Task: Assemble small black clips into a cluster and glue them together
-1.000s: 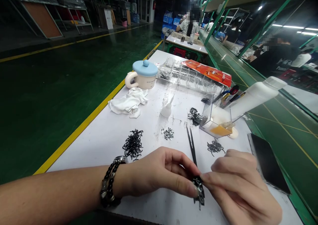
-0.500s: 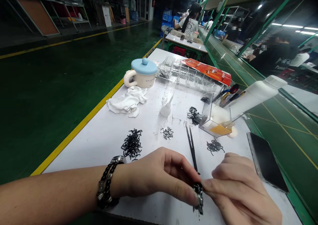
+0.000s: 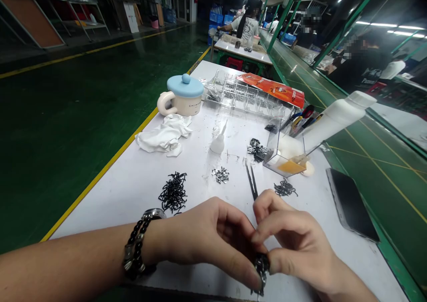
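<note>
Near the table's front edge, my left hand pinches a small black and silver metal piece between thumb and fingers. My right hand is closed at the same piece, its thumb against the right side and its fingers curled above. What the piece is exactly I cannot make out. Just beyond my right fingers lie black tweezers, their lower end hidden by the hand. Beyond my left wrist is a pile of black curved strips. Small silver parts and thin black strips lie in separate heaps.
A lidded mug, a white cloth and a nozzle-tipped bottle stand left of middle. Behind are a clear compartment tray and an orange packet. To the right are a clear tool holder and a phone.
My right hand has moved left and turned, its fingers now raised and curled over the piece. The held piece sits slightly lower and further left. The view has shifted a little.
</note>
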Motion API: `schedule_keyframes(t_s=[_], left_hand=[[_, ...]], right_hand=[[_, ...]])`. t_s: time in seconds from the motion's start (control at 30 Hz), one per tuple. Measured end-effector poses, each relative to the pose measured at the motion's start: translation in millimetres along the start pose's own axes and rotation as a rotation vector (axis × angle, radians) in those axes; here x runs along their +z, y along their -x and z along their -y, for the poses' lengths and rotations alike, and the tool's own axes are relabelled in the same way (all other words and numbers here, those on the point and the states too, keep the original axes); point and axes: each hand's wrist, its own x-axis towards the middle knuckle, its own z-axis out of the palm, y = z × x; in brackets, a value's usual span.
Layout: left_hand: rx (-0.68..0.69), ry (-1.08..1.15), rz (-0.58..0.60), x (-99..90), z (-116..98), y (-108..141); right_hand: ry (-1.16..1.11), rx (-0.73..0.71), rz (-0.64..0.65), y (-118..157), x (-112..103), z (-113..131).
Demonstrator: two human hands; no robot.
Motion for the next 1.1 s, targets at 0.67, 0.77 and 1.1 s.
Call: schedule_keyframes(t_s=[0.67, 0.77, 1.1], left_hand=[[-0.003, -0.019, 0.053, -0.5, 1.6, 0.0], [-0.034, 0.04, 0.059, 0.8, 2.1, 0.5], [-0.033, 0.214, 0.065, 4.2, 3.6, 0.4]], right_hand=[[-0.182, 0.195, 0.202, -1.4, 0.2, 4.6], [-0.12, 0.147, 0.171, -3.0, -0.9, 3.4], [0.279, 0.109, 0.082, 7.2, -38.3, 14.9]])
